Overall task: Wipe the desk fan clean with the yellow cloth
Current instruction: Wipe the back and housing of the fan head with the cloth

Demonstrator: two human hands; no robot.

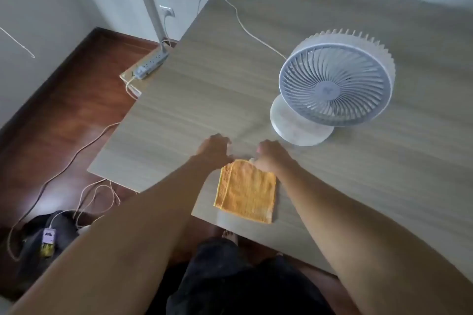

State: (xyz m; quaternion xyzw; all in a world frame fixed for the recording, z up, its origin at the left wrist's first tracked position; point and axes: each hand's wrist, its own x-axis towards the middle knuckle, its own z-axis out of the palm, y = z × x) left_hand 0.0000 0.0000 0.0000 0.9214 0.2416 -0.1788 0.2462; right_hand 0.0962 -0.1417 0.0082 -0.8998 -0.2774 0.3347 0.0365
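The white desk fan (335, 84) stands on its round base on the wooden table (204, 89), its grille tilted up toward me. The yellow cloth (245, 190) lies flat near the table's front edge, left of and nearer than the fan. Both my hands are at the cloth's far edge. My left hand (215, 151) has curled fingers at the far left corner; the blur hides whether it grips. My right hand (271, 156) pinches the far right corner, just in front of the fan's base.
The fan's white cable (245, 28) runs across the table to the back left edge. A power strip (151, 64) lies on a low board beside the table. Cables (84, 146) trail over the dark wooden floor, and a dark bag (48, 238) sits at the lower left.
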